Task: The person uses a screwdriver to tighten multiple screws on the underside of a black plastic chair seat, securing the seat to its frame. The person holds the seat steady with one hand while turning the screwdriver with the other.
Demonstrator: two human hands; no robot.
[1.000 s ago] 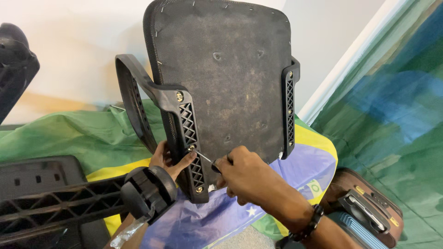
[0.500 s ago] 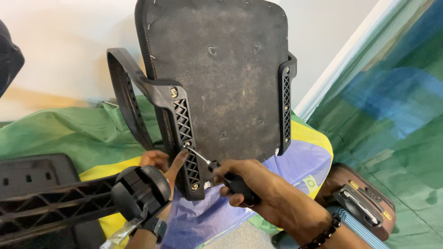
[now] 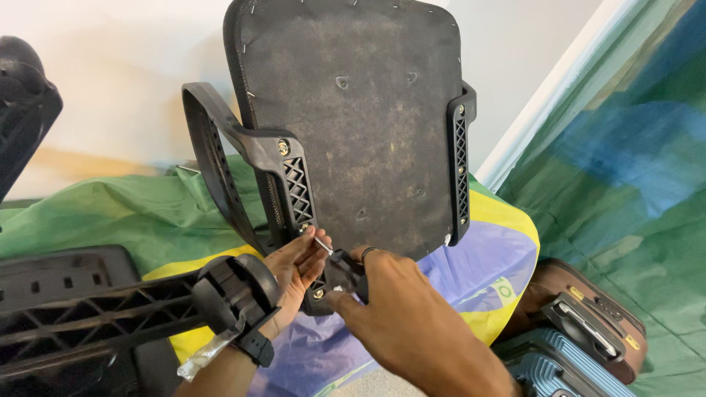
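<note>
While the upturned office-chair seat (image 3: 353,125) was propped on edge against the pale wall (image 3: 110,73), its dark fabric underside turned toward the camera, work was centred on the left armrest bracket (image 3: 294,191). A screwdriver (image 3: 340,270) with a black handle was gripped in the right hand (image 3: 401,312), the fingers closed round the handle, and its thin metal shaft was aimed up at a fastener about midway down that bracket. The left hand (image 3: 294,268) was cupped against the lower part of the bracket, fingers resting on the plastic and steadying the shaft; it was not closed round anything that could be made out.

As far as could be judged, the job was well advanced but not complete. A bolt (image 3: 282,148) was seen seated at the top of the bracket and another near its bottom end, and the right armrest bracket (image 3: 460,173) appeared already fixed along its length with several screws. The middle fastener on the left bracket was being driven, and whether it was fully tightened could not be told.

A black star-shaped chair base (image 3: 95,312) lay across the green and yellow cloth (image 3: 125,213) at the left, not attached to the seat. Two suitcases (image 3: 581,331) stood at the lower right.
</note>
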